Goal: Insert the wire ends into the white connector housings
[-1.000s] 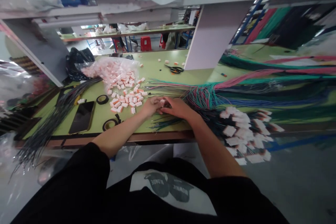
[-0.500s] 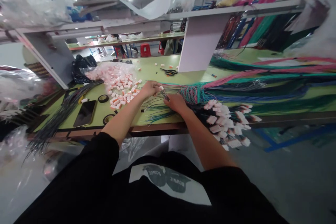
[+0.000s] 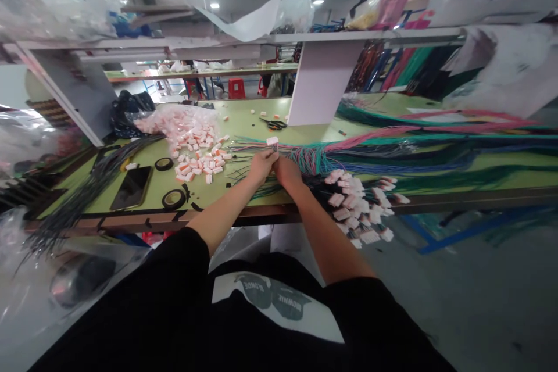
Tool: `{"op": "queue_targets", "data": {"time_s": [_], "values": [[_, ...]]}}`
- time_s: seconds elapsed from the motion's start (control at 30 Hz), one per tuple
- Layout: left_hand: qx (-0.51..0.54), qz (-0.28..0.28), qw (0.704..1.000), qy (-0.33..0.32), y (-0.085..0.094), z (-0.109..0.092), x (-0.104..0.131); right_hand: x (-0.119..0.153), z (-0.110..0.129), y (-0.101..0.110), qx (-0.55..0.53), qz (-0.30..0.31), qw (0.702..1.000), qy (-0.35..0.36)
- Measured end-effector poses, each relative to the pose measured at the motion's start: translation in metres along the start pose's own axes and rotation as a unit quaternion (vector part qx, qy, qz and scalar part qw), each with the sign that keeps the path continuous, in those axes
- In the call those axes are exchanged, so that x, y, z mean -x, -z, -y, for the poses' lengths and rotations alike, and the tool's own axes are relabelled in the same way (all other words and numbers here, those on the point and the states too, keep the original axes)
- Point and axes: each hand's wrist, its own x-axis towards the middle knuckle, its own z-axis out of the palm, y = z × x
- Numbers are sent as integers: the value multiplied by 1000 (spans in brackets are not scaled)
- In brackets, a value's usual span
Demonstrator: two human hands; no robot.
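Note:
Over the green table (image 3: 235,109), my left hand (image 3: 263,164) and my right hand (image 3: 288,173) meet with fingers closed on thin wires just below a white connector (image 3: 272,141). The connector stands upright above the fingertips. Right of my hands lies a bundle of pink and teal wires (image 3: 311,158). White connectors on wires (image 3: 357,203) form a cluster by my right forearm, over the table's front edge. Loose white and orange connectors (image 3: 200,157) are heaped to the left, beside a clear plastic bag (image 3: 174,120) of them.
A phone (image 3: 131,187), black tape rolls (image 3: 174,199) and dark wires (image 3: 93,186) lie at the left. Black-handled scissors (image 3: 274,124) lie behind my hands. A shelf panel (image 3: 320,81) rises at the back; long wires (image 3: 457,151) stretch right.
My hands have come together, and the connector now points up above them. My left hand has moved right and nearer to me. The whole view has shifted slightly.

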Motion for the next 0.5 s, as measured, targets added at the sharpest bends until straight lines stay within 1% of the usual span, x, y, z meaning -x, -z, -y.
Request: {"op": "queue_targets", "data": {"time_s": [0.07,0.17,0.2,0.27,0.33,0.37,0.43,0.5], "values": [[-1,17,1000,13,-3,-2,-2,4,-5,9,3,1,1000,7],[9,57,998,29,-4,-6,-5,6,-21,30,7,-1,1000,4],[16,69,997,27,-5,-7,-5,5,-27,37,-4,-17,1000,-5],[25,101,994,15,-6,-8,-6,0,-36,49,-50,-79,995,-30],[24,139,990,-8,-7,-8,-7,-7,-40,55,-111,-140,983,-42],[22,157,987,-20,-7,-7,-8,-10,-40,56,-136,-149,979,-36],[24,180,983,-39,-8,-5,-9,-16,-39,55,-176,-127,976,-12],[36,189,980,-46,-8,-2,-11,-20,-37,50,-217,-108,970,-10]]}}
